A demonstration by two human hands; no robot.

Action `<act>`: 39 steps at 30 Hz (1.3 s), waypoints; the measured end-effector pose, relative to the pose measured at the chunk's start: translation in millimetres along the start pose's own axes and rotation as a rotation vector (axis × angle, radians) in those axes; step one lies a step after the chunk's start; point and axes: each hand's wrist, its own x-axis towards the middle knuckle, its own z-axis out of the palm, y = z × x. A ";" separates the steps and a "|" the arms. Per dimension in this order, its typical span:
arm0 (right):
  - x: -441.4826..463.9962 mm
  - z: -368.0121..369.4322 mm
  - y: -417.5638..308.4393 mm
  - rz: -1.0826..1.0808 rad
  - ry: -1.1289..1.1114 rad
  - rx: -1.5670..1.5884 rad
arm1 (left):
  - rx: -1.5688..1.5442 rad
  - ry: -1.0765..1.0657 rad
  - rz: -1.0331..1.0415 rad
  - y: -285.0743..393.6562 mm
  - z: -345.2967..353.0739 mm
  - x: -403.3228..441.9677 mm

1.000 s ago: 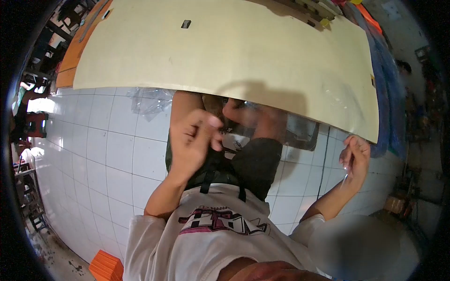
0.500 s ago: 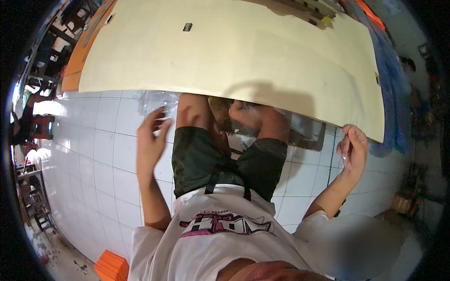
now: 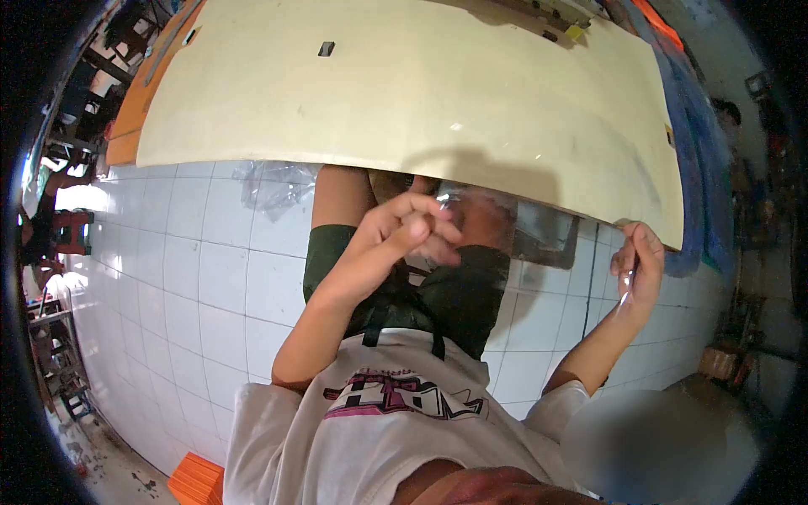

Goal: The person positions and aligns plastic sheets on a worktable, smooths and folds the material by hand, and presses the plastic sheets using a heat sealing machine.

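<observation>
A sheet of clear plastic film [image 3: 543,231] hangs at the front edge of the pale yellow tabletop [image 3: 404,93]; its outline is hard to follow. At the table's right front corner my right hand [image 3: 641,265] pinches the film, and a shiny fold runs down by the palm. My left hand [image 3: 402,236] is over my lap, fingers loosely curled and a little blurred, thumb apart from the index fingertip. A bright glint of plastic lies at that fingertip. Whether these fingers touch the film I cannot tell.
A small dark block [image 3: 326,49] lies on the tabletop. Blue plastic sheeting [image 3: 703,185] drapes the table's right side. Crumpled clear plastic [image 3: 282,187] is below the front edge at left. An orange container [image 3: 196,480] stands on the tiled floor [image 3: 219,286]. Another person is partly visible far left.
My left hand has swung right, from left of my knee to over my lap, its fingers more curled. My right hand keeps its pinch near the table corner.
</observation>
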 end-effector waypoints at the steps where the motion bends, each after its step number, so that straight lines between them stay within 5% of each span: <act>1: 3.3 -2.1 -2.6 -0.037 0.104 0.015 | -0.208 -0.163 0.014 0.5 0.4 -4.0; 2: 5.7 -8.4 -2.9 -0.046 0.095 0.048 | -0.412 -0.331 0.032 1.6 0.3 -4.5; 7: -5.7 19.3 11.6 -0.069 0.187 0.266 | -0.395 -0.336 0.052 -0.9 4.5 -8.6; 10: -31.7 76.5 28.4 -0.081 -0.016 0.390 | 0.068 -0.286 -0.008 -3.7 15.4 -15.6; 14: -61.6 152.6 45.0 -0.010 -0.152 0.566 | 0.078 -0.262 0.069 -3.1 29.2 -25.4; 17: -70.1 169.9 54.5 -0.031 -0.229 0.395 | -0.099 -0.025 0.053 10.6 33.6 -34.3; 22: -57.8 135.8 49.4 -0.020 -0.144 0.697 | -0.016 0.259 0.084 28.8 16.2 -39.2; 28: -33.3 90.0 44.4 -0.123 0.240 0.364 | 0.060 0.480 0.232 41.7 3.5 -28.1; 39: 4.0 106.1 3.8 -0.211 0.165 -0.068 | 0.261 0.643 0.301 65.8 -13.0 -7.8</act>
